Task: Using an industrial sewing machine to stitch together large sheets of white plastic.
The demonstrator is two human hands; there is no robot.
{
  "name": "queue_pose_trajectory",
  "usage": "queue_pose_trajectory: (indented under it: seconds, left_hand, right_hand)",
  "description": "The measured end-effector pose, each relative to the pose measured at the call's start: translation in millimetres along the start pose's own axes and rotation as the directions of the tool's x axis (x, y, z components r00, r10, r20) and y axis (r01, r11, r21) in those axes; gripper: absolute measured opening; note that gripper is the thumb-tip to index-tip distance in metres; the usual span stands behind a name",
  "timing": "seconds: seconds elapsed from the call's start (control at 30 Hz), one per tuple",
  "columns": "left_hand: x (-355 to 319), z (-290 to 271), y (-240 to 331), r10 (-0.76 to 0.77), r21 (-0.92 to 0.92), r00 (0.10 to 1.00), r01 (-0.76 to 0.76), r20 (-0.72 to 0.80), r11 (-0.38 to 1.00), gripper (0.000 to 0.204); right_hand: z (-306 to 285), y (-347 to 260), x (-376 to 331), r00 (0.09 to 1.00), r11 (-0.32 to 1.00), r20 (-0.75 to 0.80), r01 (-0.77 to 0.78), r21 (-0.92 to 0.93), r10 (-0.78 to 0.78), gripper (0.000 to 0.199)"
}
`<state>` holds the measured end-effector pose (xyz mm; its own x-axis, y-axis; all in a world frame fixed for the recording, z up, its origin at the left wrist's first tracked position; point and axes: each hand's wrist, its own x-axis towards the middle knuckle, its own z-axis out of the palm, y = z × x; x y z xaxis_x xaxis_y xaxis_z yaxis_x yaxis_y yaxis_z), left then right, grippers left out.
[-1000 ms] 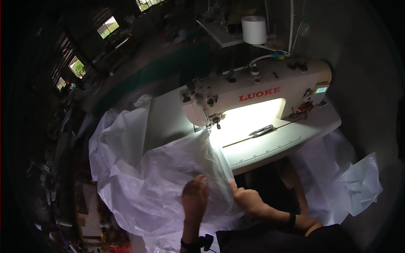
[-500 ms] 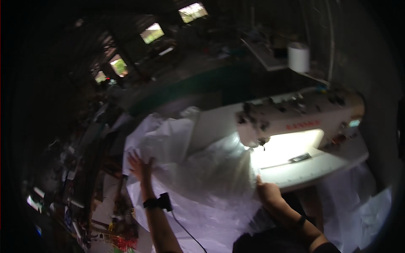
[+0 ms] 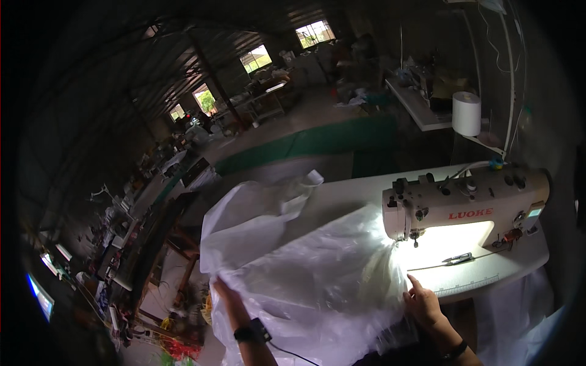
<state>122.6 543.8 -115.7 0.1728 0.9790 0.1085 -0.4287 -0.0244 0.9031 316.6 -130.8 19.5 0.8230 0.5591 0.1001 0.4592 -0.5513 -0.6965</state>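
Observation:
A large translucent white plastic sheet [image 3: 305, 268] drapes over the sewing table and hangs down its near side. Its right part is gathered under the needle area of a white sewing machine [image 3: 470, 192], whose lamp shines brightly. My left hand [image 3: 227, 294] is at the sheet's left edge, seen side-on and smeared; its fingers are partly hidden, so I cannot tell whether they grip. By the table's front edge, just right of the sheet, my right hand [image 3: 422, 302] has its index finger stretched toward the machine and its other fingers loosely bent, with nothing visible in it.
Small thread snips [image 3: 458, 259] lie on the machine bed near a printed ruler scale [image 3: 467, 285]. A white thread cone [image 3: 466, 114] stands behind the machine. At left are a dark wooden-legged table [image 3: 177, 244] and red scraps [image 3: 183, 349]. A cable runs from my left wrist.
The view has shifted, placing the machine lower and farther right. My left hand has moved down the sheet's left edge from lying spread on it. My right hand remains near the table's front edge.

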Motion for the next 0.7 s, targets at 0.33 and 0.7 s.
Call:
queue_pose_trajectory:
  seconds: [0.33,0.7]
  left_hand:
    - [-55.8,-180.7,241.5,0.316,0.633,0.915,-0.403,0.252,0.661,0.051]
    - [-158.6,183.7,345.2,0.369,0.633,0.568,-0.771,0.735,-0.073,0.062]
  right_hand:
    - [22.1,77.9,-65.5,0.726,0.401,0.685,-0.647,0.649,0.061,0.045]
    - [65.8,64.9,-77.8,0.666,0.788,0.717,-0.323,0.525,-0.205,0.034]
